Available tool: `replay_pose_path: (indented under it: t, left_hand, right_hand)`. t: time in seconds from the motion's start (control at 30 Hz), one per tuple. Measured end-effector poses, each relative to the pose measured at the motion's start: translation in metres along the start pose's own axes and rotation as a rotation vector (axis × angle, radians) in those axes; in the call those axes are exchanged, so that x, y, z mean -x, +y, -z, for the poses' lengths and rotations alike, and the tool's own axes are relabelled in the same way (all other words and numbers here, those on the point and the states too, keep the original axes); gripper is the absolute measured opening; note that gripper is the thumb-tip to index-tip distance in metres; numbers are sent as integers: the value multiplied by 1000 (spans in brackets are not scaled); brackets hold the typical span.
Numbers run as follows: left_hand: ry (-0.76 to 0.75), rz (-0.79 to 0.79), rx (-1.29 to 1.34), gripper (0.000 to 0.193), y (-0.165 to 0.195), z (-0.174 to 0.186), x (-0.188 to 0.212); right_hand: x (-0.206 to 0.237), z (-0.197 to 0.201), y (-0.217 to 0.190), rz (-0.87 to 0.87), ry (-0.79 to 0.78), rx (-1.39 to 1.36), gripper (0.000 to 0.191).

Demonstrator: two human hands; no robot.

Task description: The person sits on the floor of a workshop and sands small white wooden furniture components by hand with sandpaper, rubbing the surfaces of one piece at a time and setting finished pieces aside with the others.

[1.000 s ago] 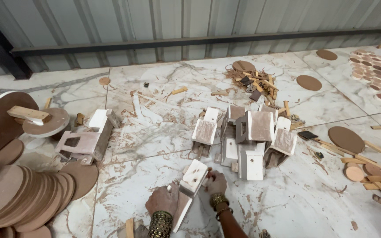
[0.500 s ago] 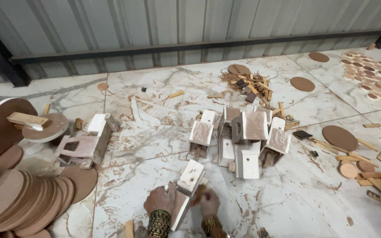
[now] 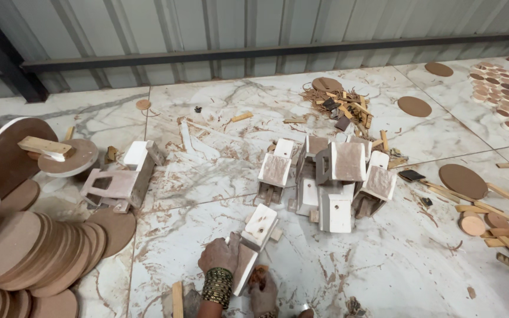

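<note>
On a marble floor [image 3: 207, 176] below a corrugated metal wall [image 3: 254, 23], brown discs [image 3: 36, 247] lie stacked at far left, then the left hand [image 3: 220, 254] grasps a white wooden piece [image 3: 253, 244], the right hand [image 3: 263, 291] just beside it, fingers unclear, and white houses [image 3: 331, 176] stand behind.

Bare floor [image 3: 407, 265] lay open right of the hands; stacked discs [image 3: 36, 253] and birdhouse cluster [image 3: 331, 176] blocked left and ahead.
</note>
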State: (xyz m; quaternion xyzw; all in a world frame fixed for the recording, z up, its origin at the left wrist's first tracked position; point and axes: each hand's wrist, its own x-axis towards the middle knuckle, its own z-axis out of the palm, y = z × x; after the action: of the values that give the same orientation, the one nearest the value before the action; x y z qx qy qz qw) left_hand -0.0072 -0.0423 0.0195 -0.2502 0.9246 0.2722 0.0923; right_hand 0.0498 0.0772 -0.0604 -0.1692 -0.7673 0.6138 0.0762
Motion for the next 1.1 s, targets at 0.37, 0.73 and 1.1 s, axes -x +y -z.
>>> replay_pose_path:
  t: [0.37,0.73,1.1]
  left_hand:
    - [-53,-196,190,68,-28,-13,0]
    - [45,-78,172,63,-18,-13,12]
    - [42,-42,242,63,-21,-21,8]
  right_hand:
    - [-16,8,-13,-180,-19,-410,32]
    - [-16,8,-20,-2,-129,-255,29]
    - [10,10,-8,178,9,-194,9]
